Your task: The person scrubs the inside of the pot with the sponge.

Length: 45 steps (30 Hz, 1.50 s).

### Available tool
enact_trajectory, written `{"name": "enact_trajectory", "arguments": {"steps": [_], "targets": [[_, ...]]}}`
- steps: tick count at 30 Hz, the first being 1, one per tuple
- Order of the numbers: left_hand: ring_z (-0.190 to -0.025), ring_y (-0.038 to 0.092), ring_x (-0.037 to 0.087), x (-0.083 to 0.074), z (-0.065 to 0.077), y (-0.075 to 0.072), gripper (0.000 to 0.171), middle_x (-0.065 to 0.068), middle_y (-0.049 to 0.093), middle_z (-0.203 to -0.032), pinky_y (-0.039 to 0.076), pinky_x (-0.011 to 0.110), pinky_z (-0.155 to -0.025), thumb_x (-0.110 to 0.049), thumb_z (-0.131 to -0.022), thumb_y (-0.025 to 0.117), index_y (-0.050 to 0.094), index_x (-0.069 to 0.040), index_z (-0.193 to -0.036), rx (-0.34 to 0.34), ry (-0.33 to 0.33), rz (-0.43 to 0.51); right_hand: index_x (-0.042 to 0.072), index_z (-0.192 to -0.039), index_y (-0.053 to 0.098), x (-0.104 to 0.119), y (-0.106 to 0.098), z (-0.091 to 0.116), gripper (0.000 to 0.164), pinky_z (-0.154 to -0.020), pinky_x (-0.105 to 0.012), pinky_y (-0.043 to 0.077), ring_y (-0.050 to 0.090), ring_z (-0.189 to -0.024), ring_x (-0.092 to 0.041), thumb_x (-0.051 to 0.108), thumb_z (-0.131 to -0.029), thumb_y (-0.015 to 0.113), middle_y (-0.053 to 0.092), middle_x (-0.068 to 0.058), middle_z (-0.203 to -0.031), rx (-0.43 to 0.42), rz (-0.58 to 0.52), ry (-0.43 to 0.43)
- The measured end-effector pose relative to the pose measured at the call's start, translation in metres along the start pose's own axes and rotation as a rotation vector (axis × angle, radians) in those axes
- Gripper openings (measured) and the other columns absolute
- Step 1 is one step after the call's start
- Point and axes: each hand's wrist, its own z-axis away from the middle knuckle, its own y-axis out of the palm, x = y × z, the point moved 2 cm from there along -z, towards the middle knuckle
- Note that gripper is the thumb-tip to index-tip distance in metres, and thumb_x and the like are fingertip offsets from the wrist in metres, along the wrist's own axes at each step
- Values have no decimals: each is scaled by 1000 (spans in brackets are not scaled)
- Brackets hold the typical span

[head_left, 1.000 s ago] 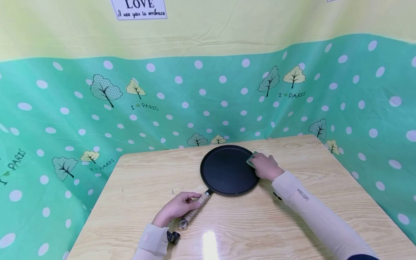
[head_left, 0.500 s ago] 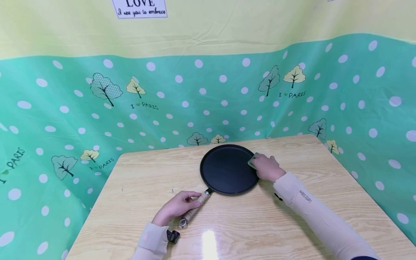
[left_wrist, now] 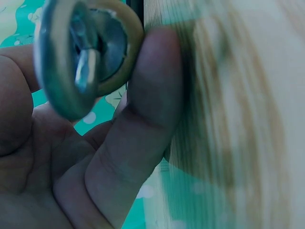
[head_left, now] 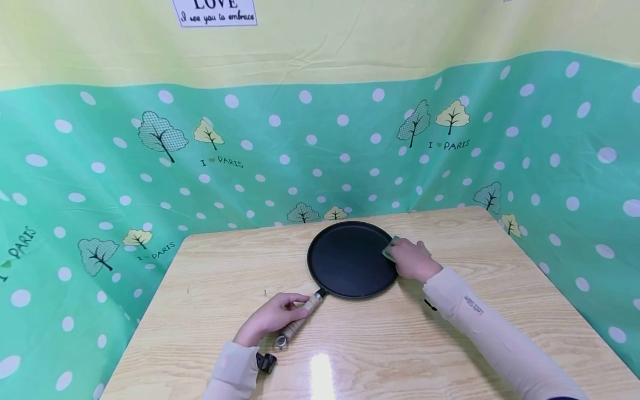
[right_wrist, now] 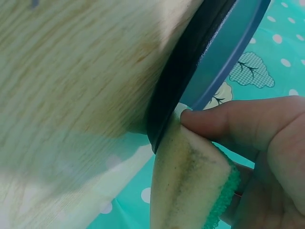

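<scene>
A black flat frying pan (head_left: 350, 258) lies on the table, its wood-look handle (head_left: 306, 315) pointing toward me and to the left. My left hand (head_left: 276, 318) grips that handle between thumb and fingers. In the left wrist view, the metal hanging ring (left_wrist: 64, 62) at the handle's end shows close up beside the fingers. My right hand (head_left: 410, 259) pinches a sponge (right_wrist: 186, 181) with yellowish foam and a green scouring side. The sponge is at the pan's right rim (right_wrist: 176, 76), its foam against the outer edge in the right wrist view. Some right-hand fingers are hidden behind the sponge.
The pale wood-grain table (head_left: 225, 266) stretches out on both sides of the pan. Behind it and to the sides hangs a green and yellow printed curtain (head_left: 320, 150), close to the table's back edge. Both wrists wear dark camera mounts (head_left: 266, 363).
My right hand and the sponge have slid slightly right and down along the pan's right rim. The left hand keeps its grip, and the pan stays almost still.
</scene>
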Motion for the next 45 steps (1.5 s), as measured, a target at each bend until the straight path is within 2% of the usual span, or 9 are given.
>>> {"name": "enact_trajectory", "arguments": {"steps": [6,13,27,37,45], "targets": [[-76,50,19,-1,-1,-1,40,5,57,-84,42,28,-66,-12,-103,69,65,7,-138,-10,3,-14,3,-129,73,1,-1,2,41,-94,-76,45,52,-137,-46,-9,-91,70,65,-21,-136,-15,12,-9],[-76,50,19,-2,0,0,40,5,56,-84,42,28,-66,-13,-102,70,66,6,-137,-15,-5,-22,5,-132,73,2,-2,7,46,-97,-79,42,51,-138,-47,-12,-90,67,64,-21,-138,5,12,-9],[-72,49,15,1,-2,-2,41,1,55,-81,43,27,-66,-15,-104,68,65,6,-138,-3,3,-49,3,-131,73,5,-3,13,41,-96,-78,44,52,-138,-46,-7,-92,71,64,-21,-138,-10,27,-18],[-75,49,19,-2,0,0,40,6,56,-85,42,28,-65,-12,-103,69,65,7,-137,-6,15,-30,4,-131,73,7,-1,15,41,-96,-74,45,56,-133,-43,-4,-91,72,65,-19,-136,-5,38,-3],[-75,50,18,-1,0,0,39,4,56,-83,42,27,-65,-12,-102,69,66,7,-136,-11,22,-41,5,-130,74,8,0,18,40,-95,-74,45,57,-131,-42,-4,-91,72,67,-17,-133,-20,39,-9]]}}
